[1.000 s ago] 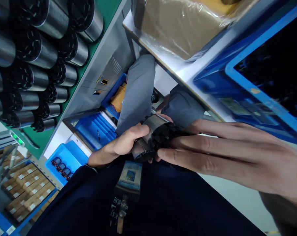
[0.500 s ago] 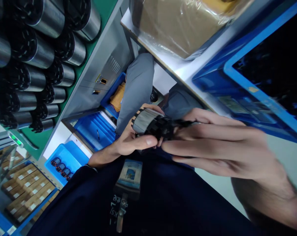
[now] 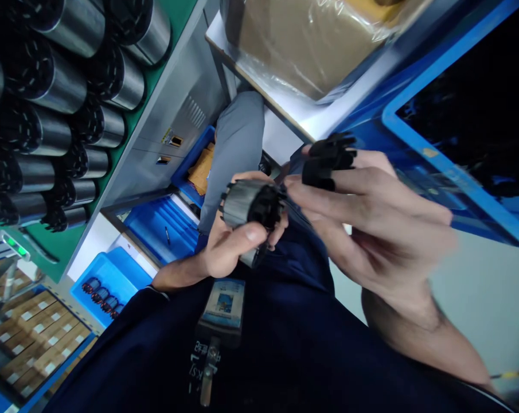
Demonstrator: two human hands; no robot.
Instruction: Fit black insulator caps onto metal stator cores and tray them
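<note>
Showing: two hands, left hand (image 3: 225, 249) and right hand (image 3: 371, 223); one steel core (image 3: 246, 203); one black toothed cap (image 3: 328, 160); roughly a dozen racked cylinders (image 3: 65, 86), edges cropped.

A factory assembly floor: rows of metal cylinders (image 3: 48, 97) on a green mat (image 3: 156, 86), blue plastic bins (image 3: 108, 275) of parts, and stacked cartons (image 3: 31, 338) beside the table (image 3: 311, 123).

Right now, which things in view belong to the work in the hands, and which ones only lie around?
In hand:
- left hand grips a metal cylinder with a black toothed end
- right hand holds a black toothed plastic piece, apart from the cylinder

Lying about:
- rows of the same cylinders on a green shelf
- blue bins
- plastic-wrapped carton
- blue crate
- boxes
</note>
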